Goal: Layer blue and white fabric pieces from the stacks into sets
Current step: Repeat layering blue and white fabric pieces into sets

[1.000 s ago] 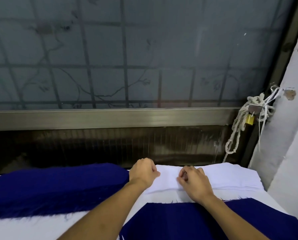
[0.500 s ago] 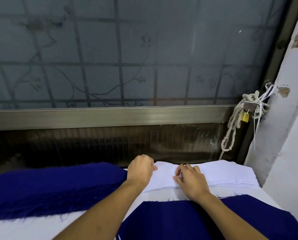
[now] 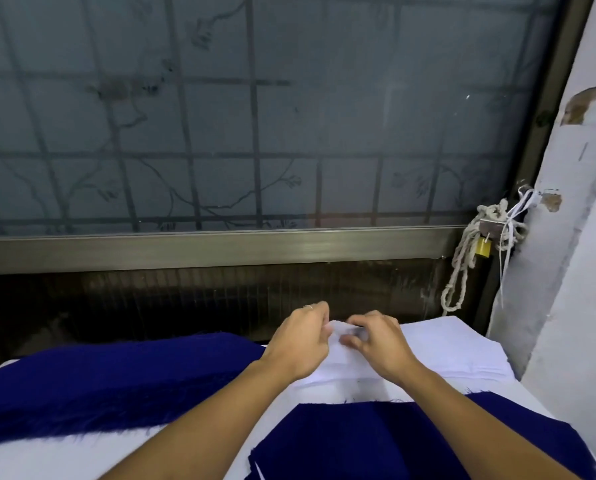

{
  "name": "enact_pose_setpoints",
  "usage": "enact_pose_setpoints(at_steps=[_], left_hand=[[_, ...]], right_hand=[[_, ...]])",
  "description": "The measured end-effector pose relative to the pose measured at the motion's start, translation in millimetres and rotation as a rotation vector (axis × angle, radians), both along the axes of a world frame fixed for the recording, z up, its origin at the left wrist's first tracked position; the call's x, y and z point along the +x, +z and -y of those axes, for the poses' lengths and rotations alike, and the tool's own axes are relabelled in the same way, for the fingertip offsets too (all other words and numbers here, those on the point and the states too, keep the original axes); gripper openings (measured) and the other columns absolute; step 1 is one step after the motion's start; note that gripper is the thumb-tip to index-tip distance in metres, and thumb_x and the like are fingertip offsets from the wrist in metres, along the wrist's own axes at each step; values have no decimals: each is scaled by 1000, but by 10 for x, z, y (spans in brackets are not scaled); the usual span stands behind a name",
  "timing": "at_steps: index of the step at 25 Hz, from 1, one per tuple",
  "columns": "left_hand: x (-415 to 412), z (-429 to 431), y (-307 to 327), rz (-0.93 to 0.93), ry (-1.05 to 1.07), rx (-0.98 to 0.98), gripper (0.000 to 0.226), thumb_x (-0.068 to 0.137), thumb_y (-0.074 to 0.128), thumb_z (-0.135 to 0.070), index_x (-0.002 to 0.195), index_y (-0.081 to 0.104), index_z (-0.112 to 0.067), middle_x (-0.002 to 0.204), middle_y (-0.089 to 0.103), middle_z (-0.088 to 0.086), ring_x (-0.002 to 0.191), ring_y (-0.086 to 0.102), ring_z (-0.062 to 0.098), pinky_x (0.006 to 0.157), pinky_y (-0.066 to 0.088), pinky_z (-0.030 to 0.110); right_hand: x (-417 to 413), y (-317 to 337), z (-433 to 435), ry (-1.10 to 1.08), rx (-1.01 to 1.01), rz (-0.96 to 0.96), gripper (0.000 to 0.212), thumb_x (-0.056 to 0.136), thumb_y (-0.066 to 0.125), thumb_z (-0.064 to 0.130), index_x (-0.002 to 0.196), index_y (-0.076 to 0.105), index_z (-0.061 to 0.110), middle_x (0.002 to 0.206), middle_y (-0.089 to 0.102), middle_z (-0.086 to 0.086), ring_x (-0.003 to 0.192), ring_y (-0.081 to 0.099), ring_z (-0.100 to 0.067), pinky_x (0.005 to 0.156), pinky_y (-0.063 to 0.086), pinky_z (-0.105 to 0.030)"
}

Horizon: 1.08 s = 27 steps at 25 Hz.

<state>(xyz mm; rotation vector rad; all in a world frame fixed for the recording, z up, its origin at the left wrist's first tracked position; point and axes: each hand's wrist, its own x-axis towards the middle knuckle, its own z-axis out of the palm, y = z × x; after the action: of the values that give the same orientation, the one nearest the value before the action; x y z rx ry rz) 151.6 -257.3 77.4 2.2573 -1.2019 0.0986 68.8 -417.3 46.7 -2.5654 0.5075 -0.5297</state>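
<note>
Both forearms reach forward; left hand (image 3: 300, 344) and right hand (image 3: 381, 346) close together, fingers (image 3: 365, 322) curled, pinching white fabric (image 3: 445, 348).

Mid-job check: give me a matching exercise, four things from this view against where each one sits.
1. stack of white fabric pieces
2. thick stack of dark blue fabric pieces
3. flat dark blue fabric piece
4. brass padlock

A. hanging beside the knotted white rope, far right
B. gripped by the left hand and right hand
C. at the left side
D. nearest, between the forearms

Pairs: 1-B, 2-C, 3-D, 4-A.
</note>
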Motion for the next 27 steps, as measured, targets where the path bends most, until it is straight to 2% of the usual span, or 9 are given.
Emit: enact_pose_setpoints(at_steps=[3, 7, 10, 13, 16, 20, 23, 26, 27], left_hand=[[11, -225, 158, -117, 21, -67, 26, 104, 48, -16, 80, 38, -22, 76, 52, 0, 62, 40, 14, 56, 37, 33], [-16, -582, 301, -149, 88, -110, 27, 104, 43, -12, 80, 35, -21, 75, 48, 2, 64, 36, 14, 57, 35, 34], [-38, -856, 412, -157, 141, -154, 27, 104, 44, -13, 79, 36, -22, 74, 50, 1, 63, 38, 13, 55, 35, 32], [-81, -1176, 540, -142, 171, -181, 27, 105, 47, -17, 80, 40, -23, 71, 54, 0, 60, 43, 13, 55, 38, 33], [-135, -1479, 686, -122, 194, -198, 18, 105, 51, -21, 87, 52, -26, 79, 63, 0, 68, 57, 19, 61, 49, 37], [-199, -1842, 825, -88, 222, -200, 14, 106, 52, -23, 96, 61, -26, 86, 65, -3, 75, 61, 14, 65, 49, 30], [-258, -2149, 881, -82, 225, -212, 13, 105, 53, -24, 96, 63, -26, 89, 66, -6, 82, 62, 12, 67, 48, 24], [-320, -2431, 878, -89, 182, -209, 12, 104, 56, -24, 96, 65, -28, 90, 67, -10, 86, 62, 8, 70, 45, 19], [-343, -2519, 862, -91, 166, -199, 12, 104, 57, -25, 97, 66, -28, 92, 67, -11, 88, 63, 7, 71, 44, 18]], right_hand=[[-226, 198, -35, 31, 164, 10, 7, 91, 74, 30, 90, 71, 24, 89, 68, 6, 91, 64, -13, 83, 55, -33], [-539, 501, -140, 56, 287, 98, 12, 90, 75, 21, 81, 69, 17, 80, 72, -1, 80, 70, -13, 85, 53, -34], [-745, 638, -247, 101, 256, 95, 11, 96, 68, 24, 86, 71, 20, 73, 73, 0, 70, 68, -5, 77, 49, -27], [-934, 721, -409, 119, 235, 104, 15, 99, 63, 27, 88, 71, 21, 81, 70, 3, 79, 67, -9, 75, 50, -25], [-1031, 755, -616, 95, 100, 58, 16, 101, 58, 30, 90, 66, 23, 85, 66, 5, 84, 64, -13, 78, 52, -31], [-1098, 751, -852, 64, 75, 45, 11, 99, 60, 32, 93, 65, 25, 90, 67, 5, 86, 64, -13, 77, 54, -28], [-1158, 750, -959, 59, 113, -41, 8, 96, 66, 30, 97, 67, 23, 94, 66, 6, 90, 64, -15, 82, 56, -33], [-1264, 737, -1015, 88, 195, -253, 35, 91, 72, 35, 121, 60, 22, 116, 56, 9, 107, 56, -12, 88, 46, -26], [-1304, 737, -1038, 109, 184, -326, 36, 89, 74, 38, 119, 60, 24, 118, 58, 7, 105, 57, -12, 85, 45, -24]])
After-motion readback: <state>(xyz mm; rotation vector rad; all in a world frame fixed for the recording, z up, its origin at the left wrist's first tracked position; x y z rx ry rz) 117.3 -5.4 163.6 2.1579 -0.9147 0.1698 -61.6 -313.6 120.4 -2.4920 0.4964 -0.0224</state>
